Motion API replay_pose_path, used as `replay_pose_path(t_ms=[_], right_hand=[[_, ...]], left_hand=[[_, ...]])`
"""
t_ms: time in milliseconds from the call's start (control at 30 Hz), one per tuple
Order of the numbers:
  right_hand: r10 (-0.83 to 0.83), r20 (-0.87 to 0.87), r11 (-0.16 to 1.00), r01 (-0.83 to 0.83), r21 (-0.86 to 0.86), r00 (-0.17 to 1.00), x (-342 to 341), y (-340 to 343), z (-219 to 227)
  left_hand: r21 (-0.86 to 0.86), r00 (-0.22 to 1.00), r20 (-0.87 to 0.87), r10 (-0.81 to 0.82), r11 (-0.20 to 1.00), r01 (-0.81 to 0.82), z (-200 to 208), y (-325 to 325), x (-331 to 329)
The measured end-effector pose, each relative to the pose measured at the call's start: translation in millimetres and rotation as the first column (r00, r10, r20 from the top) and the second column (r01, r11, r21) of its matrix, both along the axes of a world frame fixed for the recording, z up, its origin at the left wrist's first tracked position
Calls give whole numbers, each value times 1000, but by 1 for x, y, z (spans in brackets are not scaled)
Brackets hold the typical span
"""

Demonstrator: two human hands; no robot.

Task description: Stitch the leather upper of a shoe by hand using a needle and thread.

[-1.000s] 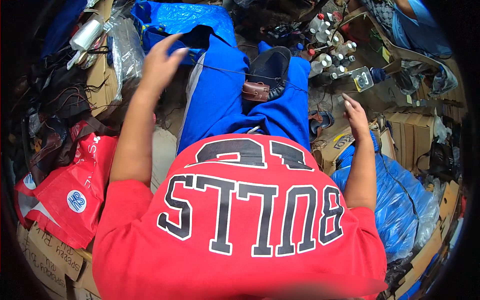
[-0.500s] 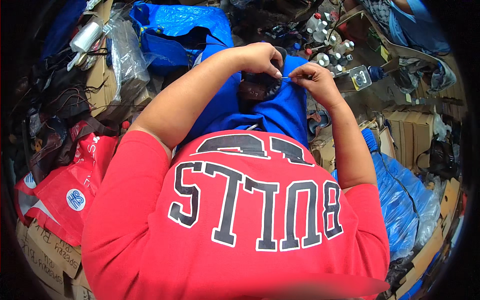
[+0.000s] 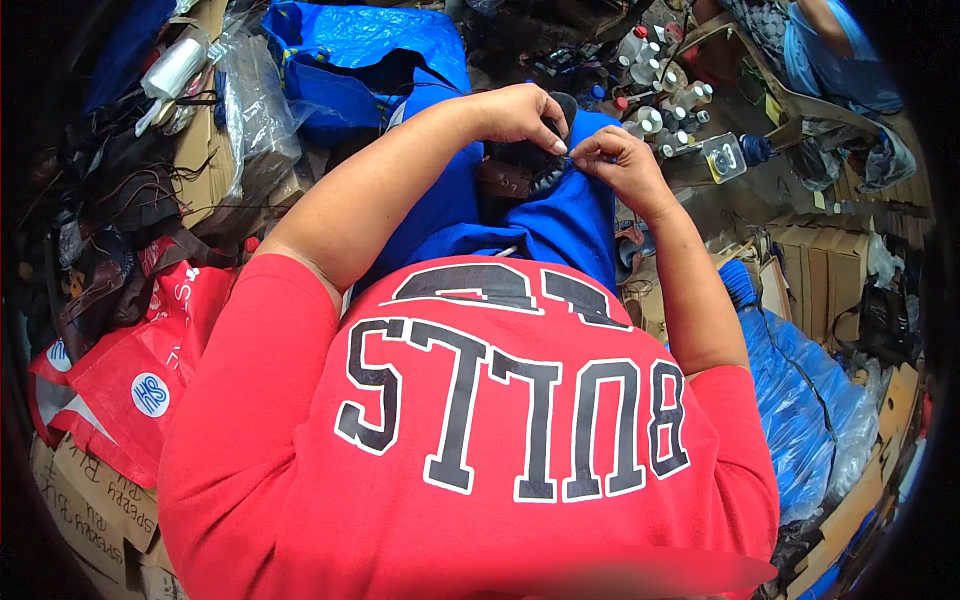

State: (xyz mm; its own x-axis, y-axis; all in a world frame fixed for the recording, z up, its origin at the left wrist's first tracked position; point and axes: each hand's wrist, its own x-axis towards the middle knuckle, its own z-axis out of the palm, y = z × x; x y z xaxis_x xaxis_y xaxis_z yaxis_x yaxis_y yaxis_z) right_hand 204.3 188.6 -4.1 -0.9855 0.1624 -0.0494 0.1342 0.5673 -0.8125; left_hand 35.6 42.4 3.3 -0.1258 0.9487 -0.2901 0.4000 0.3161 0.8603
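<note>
A dark brown shoe (image 3: 505,181) with a thick black sole rests on my lap between my legs in blue trousers (image 3: 585,210). My left hand (image 3: 525,115) curls over its far part, closed on it with the thumb pointing right; its other fingertips are mostly hidden. Beside that thumb, at the shoe's right edge, my right hand (image 3: 615,160) is closed in a pinch. Between its fingertips is a thin, needle-like piece, mostly hidden now. The two hands almost touch at the tips.
Several plastic bottles (image 3: 660,95) stand ahead on the right, near a clear container (image 3: 722,157). A blue bag (image 3: 365,50) lies ahead on the left. Red bags (image 3: 140,370) and cardboard (image 3: 100,510) are at my left; blue plastic wrapping (image 3: 800,410) and cartons (image 3: 815,265) at my right.
My right hand has moved slightly left, closer to my left thumb. The thin piece that showed between the hands is now mostly hidden. The shoe stays on my lap.
</note>
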Motion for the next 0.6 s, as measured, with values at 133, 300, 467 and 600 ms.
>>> replay_pose_path(t_ms=[133, 300, 467, 600], right_hand=[[-32, -53, 997, 28, -73, 998, 4, -5, -7], [-64, -138, 998, 63, -13, 988, 11, -14, -7], [-38, -188, 989, 64, 134, 981, 22, -25, 2], [-3, -197, 972, 49, 228, 980, 23, -29, 10]], left_hand=[[27, 1000, 22, -3, 1000, 2, -7, -1, -1], [-11, 984, 178, -11, 1000, 13, -16, -4, -4], [-10, 984, 39, -177, 984, 177, -9, -4, -7], [-14, 977, 42, -208, 978, 209, -9, -6, -6]])
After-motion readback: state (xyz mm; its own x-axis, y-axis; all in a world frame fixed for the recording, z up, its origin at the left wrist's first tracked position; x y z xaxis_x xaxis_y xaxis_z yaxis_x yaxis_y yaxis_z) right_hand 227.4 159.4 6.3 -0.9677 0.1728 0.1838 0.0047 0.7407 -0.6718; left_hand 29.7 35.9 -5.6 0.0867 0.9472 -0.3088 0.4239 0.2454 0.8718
